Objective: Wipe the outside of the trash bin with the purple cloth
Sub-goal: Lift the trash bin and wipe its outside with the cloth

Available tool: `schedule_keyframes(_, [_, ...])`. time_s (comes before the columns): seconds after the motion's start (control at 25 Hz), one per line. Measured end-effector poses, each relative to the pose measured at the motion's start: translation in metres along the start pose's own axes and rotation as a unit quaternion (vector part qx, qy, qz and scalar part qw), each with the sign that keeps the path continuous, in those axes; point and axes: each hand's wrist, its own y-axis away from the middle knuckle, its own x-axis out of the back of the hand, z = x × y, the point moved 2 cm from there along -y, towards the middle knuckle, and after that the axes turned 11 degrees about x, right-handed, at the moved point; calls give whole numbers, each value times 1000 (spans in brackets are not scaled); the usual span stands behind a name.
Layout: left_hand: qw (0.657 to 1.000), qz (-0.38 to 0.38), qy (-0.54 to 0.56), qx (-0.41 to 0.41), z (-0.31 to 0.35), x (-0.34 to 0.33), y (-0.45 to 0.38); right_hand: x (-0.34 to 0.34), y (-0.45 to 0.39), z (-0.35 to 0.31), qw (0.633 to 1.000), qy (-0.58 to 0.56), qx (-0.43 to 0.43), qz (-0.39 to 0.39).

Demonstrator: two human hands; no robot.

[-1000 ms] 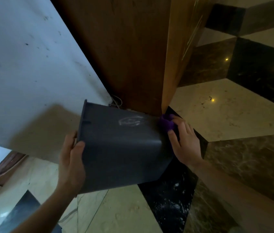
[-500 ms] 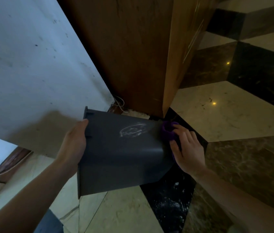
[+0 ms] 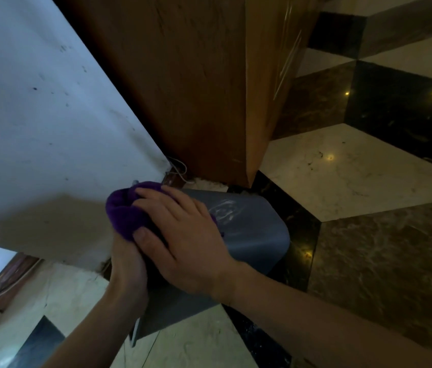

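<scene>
Trash bin (image 3: 252,235) lies tipped; my right hand (image 3: 183,235) presses the purple cloth (image 3: 127,216) near its rim, left hand (image 3: 127,266) grips there.

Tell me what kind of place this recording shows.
Probably an indoor room or hallway corner: polished marble floor in light and dark tiles, a wooden cabinet against a scuffed white wall, and the trash bin being wiped.

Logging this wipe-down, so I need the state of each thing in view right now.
trash bin: tipped on its side, off-upright, scuffed white mark showing.
purple cloth: bunched, pressed on the bin.
right hand: flat over the cloth.
left hand: gripping the bin's rim end.
</scene>
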Motion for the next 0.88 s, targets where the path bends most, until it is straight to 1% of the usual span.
schedule_keyframes(0.16, [1000, -17, -23, 1, 0, 7, -8, -3, 6, 14, 999, 34, -2, -23])
schedule_keyframes(0.32, [996, -60, -59, 18, -1, 15, -17, -3, 7, 32, 997, 51, -34, -42])
schedule_keyframes(0.44, [995, -74, -69, 21, 1, 20, -20, 1, 11, 50, 994, 64, -71, -57])
schedule_keyframes(0.52, [995, -64, -73, 40, 2, 23, -22, 5, 16, 63, 991, 75, -92, -67])
schedule_keyframes(0.64, [991, -36, -119, 56, 4, 31, -27, 14, 26, 89, 983, 99, -137, -76])
schedule_keyframes(0.72, [987, 2, -152, 52, 10, 33, -31, 21, 34, 107, 974, 115, -177, -83])
schedule_keyframes(0.8, [977, 32, -202, 51, 23, 37, -46, 27, 41, 124, 966, 105, -221, -84])
schedule_keyframes(0.88, [969, -4, -226, 102, 41, 34, -64, 37, 47, 137, 961, 95, -250, -71])
